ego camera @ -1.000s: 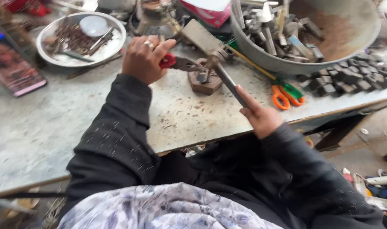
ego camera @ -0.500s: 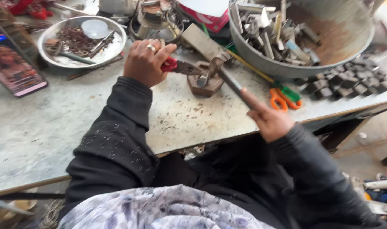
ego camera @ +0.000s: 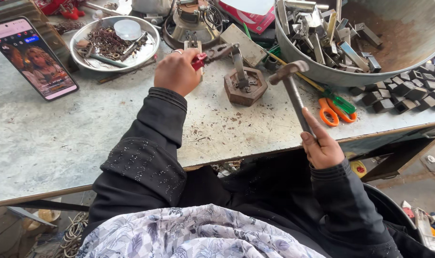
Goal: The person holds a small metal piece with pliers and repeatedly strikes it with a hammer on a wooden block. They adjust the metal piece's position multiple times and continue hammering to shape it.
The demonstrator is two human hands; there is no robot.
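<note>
At centre frame the left hand [ego camera: 177, 71] clenches red-handled pliers [ego camera: 212, 53] pinning a metal piece [ego camera: 240, 71] on the hexagonal block [ego camera: 245, 86], the right hand [ego camera: 321, 145] grasping a raised hammer [ego camera: 291, 86], blow not yet landed, many pieces left in the basin [ego camera: 322, 71] at upper right

We see a pair of red-handled pliers [ego camera: 212, 53] lying almost level above the table, handles to the left, dark jaws reaching right; the jaws grip a slim upright metal piece [ego camera: 238, 67] whose lower end stands in the hexagonal block [ego camera: 245, 86]; that block is rusty brown, squat, six-sided, with a recessed top, resting flat on the table near the middle of the scene; the hammer [ego camera: 293, 91] sits to its right, raised off the table, its worn grey head tilted toward the block and apart from it, its straight metal handle slanting down to the near right.
</note>
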